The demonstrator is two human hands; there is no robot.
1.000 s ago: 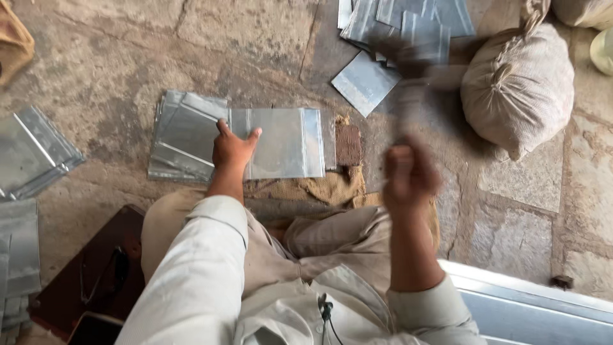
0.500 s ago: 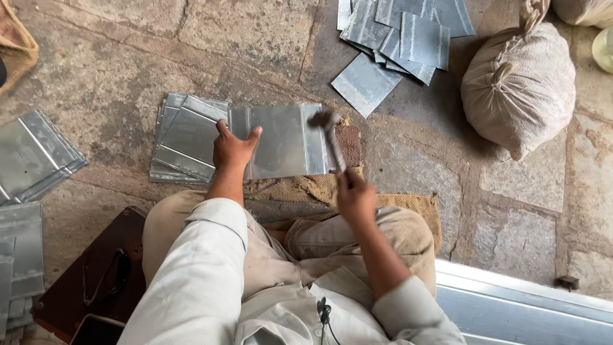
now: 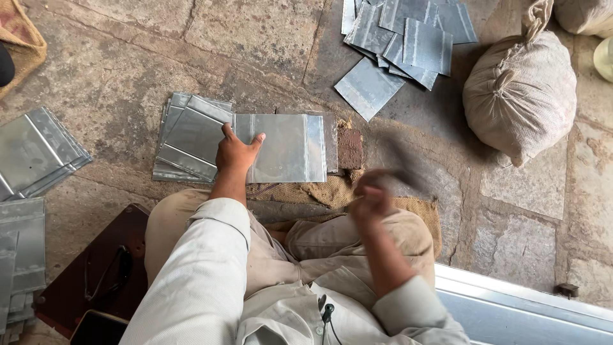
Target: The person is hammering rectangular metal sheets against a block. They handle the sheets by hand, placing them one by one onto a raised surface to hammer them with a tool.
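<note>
My left hand (image 3: 235, 151) lies flat, fingers spread, on a shiny metal sheet (image 3: 287, 148) that rests on the stone floor in front of my crossed legs. The sheet overlaps a stack of folded metal sheets (image 3: 188, 137) to its left. My right hand (image 3: 372, 201) is blurred with motion, fist closed around a hammer (image 3: 402, 167) that streaks up and to the right. A small brown block (image 3: 349, 148) sits at the sheet's right edge, on burlap cloth (image 3: 332, 190).
A loose pile of metal sheets (image 3: 405, 38) lies at the top. A tied sack (image 3: 520, 92) stands at right. More sheet stacks (image 3: 35, 153) sit at left. Glasses rest on a dark board (image 3: 83, 281) at lower left. A metal frame (image 3: 530, 313) runs along the lower right.
My right hand swung the hammer down onto the sheet's right edge half a second ago and has now pulled back toward my lap. My left hand has stayed on the sheet.
</note>
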